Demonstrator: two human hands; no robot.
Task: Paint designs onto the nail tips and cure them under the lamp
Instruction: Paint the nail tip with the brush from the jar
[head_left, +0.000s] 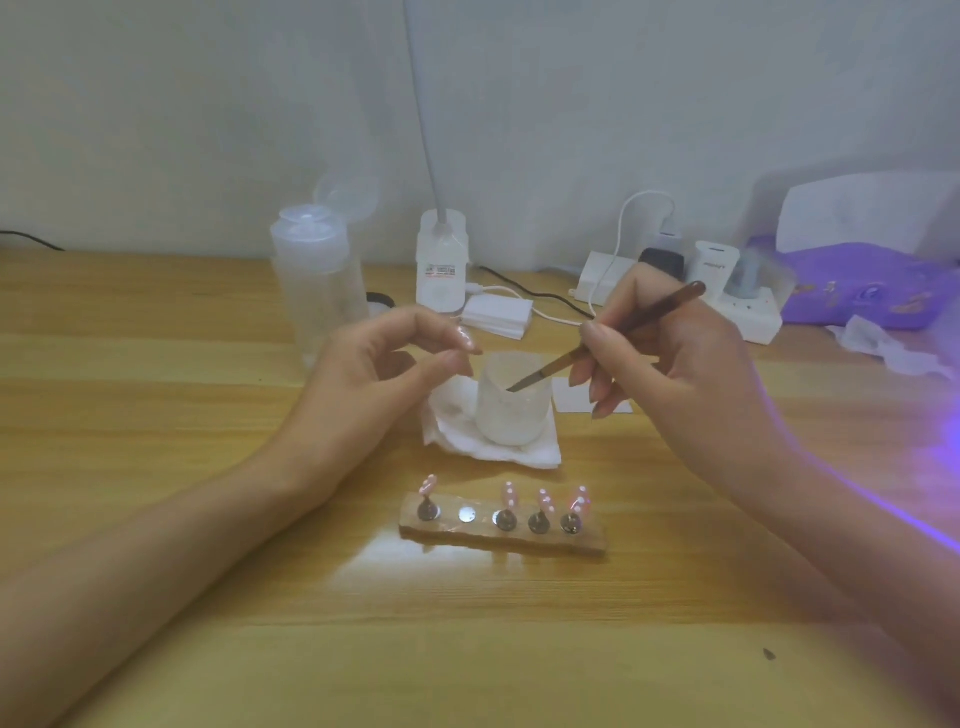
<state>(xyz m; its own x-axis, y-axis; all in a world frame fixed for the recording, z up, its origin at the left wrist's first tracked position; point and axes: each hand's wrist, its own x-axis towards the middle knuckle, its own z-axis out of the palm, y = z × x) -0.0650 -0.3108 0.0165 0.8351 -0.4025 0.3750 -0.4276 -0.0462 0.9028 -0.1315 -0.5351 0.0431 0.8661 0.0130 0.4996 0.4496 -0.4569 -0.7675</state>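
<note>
Head view: one wooden desk (156, 426) runs back to a pale wall, its far edge crowded. Broad bare wood shows to the left of the holder and in front of it, where the two forearms cross it.

One white lamp (862, 218) sits at the far right corner over a purple mat (857, 296) and throws violet light across the right arm. Two bottles stand at the back. The clear bottle (317, 280) has its lid flipped open; the white bottle (441, 265) carries a label too blurred to read. One power strip (753, 317) lies near the lamp with several plugs in it, and the print on them is unreadable.

The left hand (384, 364) is curled narrow, its thumb and forefinger pinching what looks like a fifth tip (465, 338), held above and left of the cup. The right hand (691, 364) grips one brush (660, 307) like a pen, with its bristle end inside the rim of the single frosted cup (511, 415).

That cup stands on one folded tissue (493, 454) at mid-desk. Just in front lies one holder (501, 538) with five metal spots. Four of them carry pink tips (511, 493) upright on stands, and the second from the left is bare.
</note>
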